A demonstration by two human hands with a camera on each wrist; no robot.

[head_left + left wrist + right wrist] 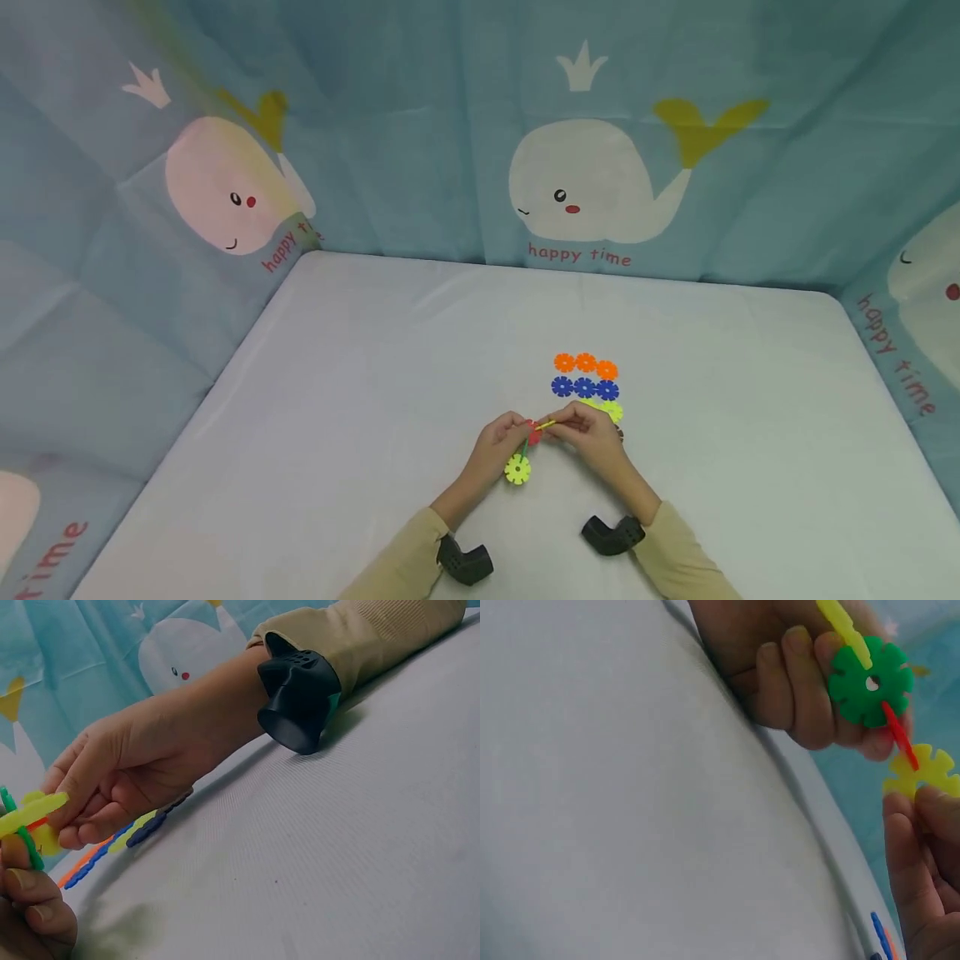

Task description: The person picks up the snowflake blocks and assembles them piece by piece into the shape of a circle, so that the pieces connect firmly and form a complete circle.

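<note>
My left hand (pixel 501 442) holds a small chain of notched plastic discs. In that chain a yellow-green disc (pixel 517 469) hangs below, a green disc (pixel 871 681) joins it, and a red disc (pixel 534 432) sits near the fingertips. Between thumb and fingers, my right hand (pixel 588 433) pinches a yellow disc (pixel 922 771). In the right wrist view the yellow disc meets the red disc's edge; how deep the notches are engaged cannot be told. Both hands are above the table, close together.
Beyond the right hand lie rows of loose discs on the white table (pixel 360 375): orange discs (pixel 586 362), blue discs (pixel 585 387) and yellow-green discs (pixel 612 412). A dark brown disc (pixel 620 434) is mostly hidden by the hand. A whale-print curtain (pixel 420 150) surrounds the table.
</note>
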